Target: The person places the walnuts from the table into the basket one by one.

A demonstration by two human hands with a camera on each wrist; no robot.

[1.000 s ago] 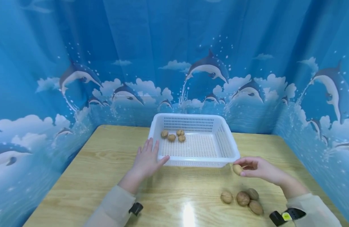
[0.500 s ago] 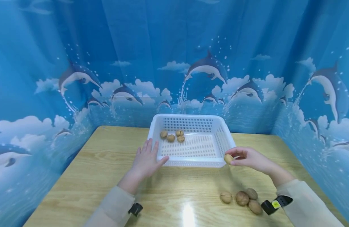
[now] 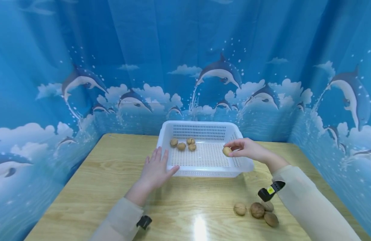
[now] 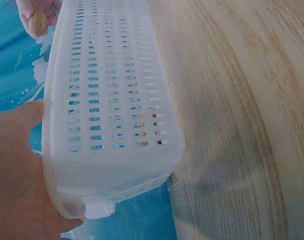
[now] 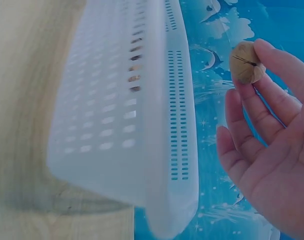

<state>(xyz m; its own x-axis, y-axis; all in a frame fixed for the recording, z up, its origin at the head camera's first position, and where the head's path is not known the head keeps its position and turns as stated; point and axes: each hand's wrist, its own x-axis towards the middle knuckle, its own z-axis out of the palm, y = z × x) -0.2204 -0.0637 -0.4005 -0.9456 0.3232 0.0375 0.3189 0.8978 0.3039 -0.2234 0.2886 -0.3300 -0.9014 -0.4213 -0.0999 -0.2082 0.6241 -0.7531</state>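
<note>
A white perforated plastic basket [image 3: 200, 169] stands on the wooden table, with several walnuts [image 3: 181, 146] in its left part. The right hand [image 3: 248, 149] pinches a single walnut [image 3: 227, 151] between thumb and fingertips, above the basket's right side. The right wrist view shows this walnut [image 5: 247, 63] with a dark crack, its lower fingers loosely bent. The left hand [image 3: 155, 169] rests with spread, straight fingers on the basket's front left corner. In the left wrist view part of this hand [image 4: 17, 170] lies along the basket's rim [image 4: 48, 150].
Several more walnuts [image 3: 257, 210] lie on the table [image 3: 179, 207] at the front right, below the right forearm. One walnut [image 3: 240, 209] sits a little apart to their left. A blue dolphin-print curtain [image 3: 185, 50] surrounds the table's back and sides.
The right hand has carried its walnut from beside the basket's front right corner, leftward and away from the body, to above the basket. The left hand and the basket look unmoved.
</note>
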